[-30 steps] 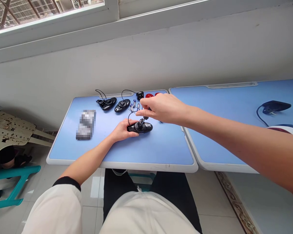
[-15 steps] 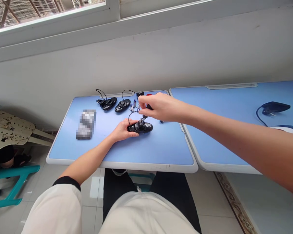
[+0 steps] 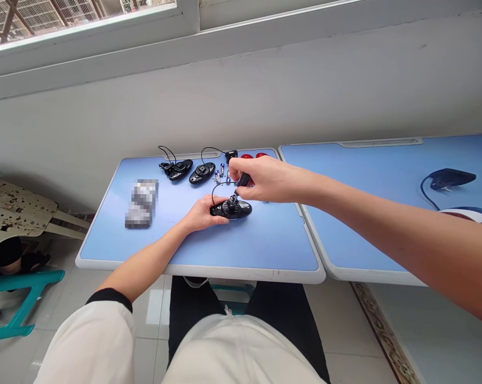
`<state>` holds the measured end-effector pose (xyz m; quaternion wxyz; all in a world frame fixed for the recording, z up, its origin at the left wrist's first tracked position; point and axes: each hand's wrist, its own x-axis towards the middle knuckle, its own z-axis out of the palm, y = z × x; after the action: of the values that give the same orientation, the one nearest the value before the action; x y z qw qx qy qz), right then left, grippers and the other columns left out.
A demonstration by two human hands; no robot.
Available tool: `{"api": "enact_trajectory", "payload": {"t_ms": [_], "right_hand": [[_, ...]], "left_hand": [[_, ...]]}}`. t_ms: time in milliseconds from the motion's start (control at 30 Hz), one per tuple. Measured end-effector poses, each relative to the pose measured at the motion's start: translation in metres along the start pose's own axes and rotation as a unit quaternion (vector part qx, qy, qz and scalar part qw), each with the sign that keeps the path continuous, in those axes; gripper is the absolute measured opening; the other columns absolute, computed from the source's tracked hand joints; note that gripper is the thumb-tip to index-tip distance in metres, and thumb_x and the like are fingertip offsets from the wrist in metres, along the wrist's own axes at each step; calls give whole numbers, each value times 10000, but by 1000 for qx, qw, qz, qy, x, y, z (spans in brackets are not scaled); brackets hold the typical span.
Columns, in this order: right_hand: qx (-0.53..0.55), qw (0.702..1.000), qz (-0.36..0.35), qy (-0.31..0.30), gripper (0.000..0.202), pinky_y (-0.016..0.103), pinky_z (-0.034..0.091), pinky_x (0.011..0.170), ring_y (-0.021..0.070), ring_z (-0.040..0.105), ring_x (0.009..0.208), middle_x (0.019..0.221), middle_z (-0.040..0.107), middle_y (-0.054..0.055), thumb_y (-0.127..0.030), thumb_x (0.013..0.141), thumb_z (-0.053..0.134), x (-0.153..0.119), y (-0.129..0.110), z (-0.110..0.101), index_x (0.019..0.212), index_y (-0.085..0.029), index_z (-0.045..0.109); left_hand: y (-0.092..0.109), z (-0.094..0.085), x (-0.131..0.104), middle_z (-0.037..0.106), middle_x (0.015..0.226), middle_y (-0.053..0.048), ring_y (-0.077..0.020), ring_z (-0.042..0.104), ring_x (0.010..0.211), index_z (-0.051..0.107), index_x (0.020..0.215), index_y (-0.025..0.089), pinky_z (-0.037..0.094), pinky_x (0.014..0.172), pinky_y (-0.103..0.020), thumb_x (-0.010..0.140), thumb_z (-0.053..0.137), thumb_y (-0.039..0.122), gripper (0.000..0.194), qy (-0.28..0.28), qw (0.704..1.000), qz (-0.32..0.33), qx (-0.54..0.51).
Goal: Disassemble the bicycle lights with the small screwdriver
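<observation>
On the blue table, my left hand (image 3: 204, 214) grips the left end of a glossy black oval device (image 3: 241, 210). A thin black cable loops up from that device. My right hand (image 3: 254, 178) is closed around the dark handle of a screwdriver (image 3: 244, 180), which leans over the device. The tool's lower end meets a small bracket on top of the device; the exact contact point is too small to make out. Behind my hands lie several small blue and silver batteries (image 3: 222, 169) and two red round parts (image 3: 261, 155), partly close to my right hand.
Two similar black devices with cables (image 3: 180, 169) (image 3: 202, 173) lie at the back. A blurred grey object (image 3: 142, 204) is on the left. The right-hand table (image 3: 369, 213) holds a dark pointed item (image 3: 452, 177). A teal stool (image 3: 28, 298) stands at lower left.
My right hand has turned and shifted slightly right, and the screwdriver handle shows more upright. More of the red parts is visible. My left hand keeps its hold on the device.
</observation>
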<state>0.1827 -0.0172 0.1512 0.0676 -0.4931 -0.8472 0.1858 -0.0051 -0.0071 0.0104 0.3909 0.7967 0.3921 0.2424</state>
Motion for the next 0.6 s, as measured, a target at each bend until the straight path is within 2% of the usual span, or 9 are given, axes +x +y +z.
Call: {"api": "enact_trajectory", "payload": {"t_ms": [167,267,400,500,600], "right_hand": [[-12,1000,25,11,194,267,238,509,95,333,486,535,441,-46,-263,811,569,-1,-4,1,677,-210,439],[8,999,22,38,179,257,251,512,81,334,500,576,467,-51,-139,740,596,0,-5,3,674,-204,443],[64,997,17,36,201,245,281,502,84,399,538,630,521,-44,-47,631,607,-2,-1,6,675,-199,483],[139,989,40,20,143,251,287,484,90,412,518,600,521,-36,-76,645,618,-3,4,4,687,-194,550],[233,967,68,77,90,258,269,472,88,400,504,583,520,-20,-155,703,635,-2,11,0,666,-184,558]], "left_hand": [[-2,1,0,658,1054,-44,-248,537,1018,650,1169,241,412,934,-389,681,727,311,499,-7,1000,-3,-5],[-2,1,0,655,1005,-43,-240,537,989,648,1173,232,417,917,-377,664,742,304,523,5,1000,-3,0],[0,0,0,636,916,-32,-225,540,935,656,1161,218,424,892,-365,667,741,326,513,1,1000,4,7],[-1,0,0,640,943,-32,-225,541,951,645,1179,227,421,901,-365,661,744,322,536,5,1000,-2,6],[-4,1,0,647,1030,-54,-236,543,1006,640,1184,211,417,927,-374,656,749,316,549,10,1000,-5,-5]]}}
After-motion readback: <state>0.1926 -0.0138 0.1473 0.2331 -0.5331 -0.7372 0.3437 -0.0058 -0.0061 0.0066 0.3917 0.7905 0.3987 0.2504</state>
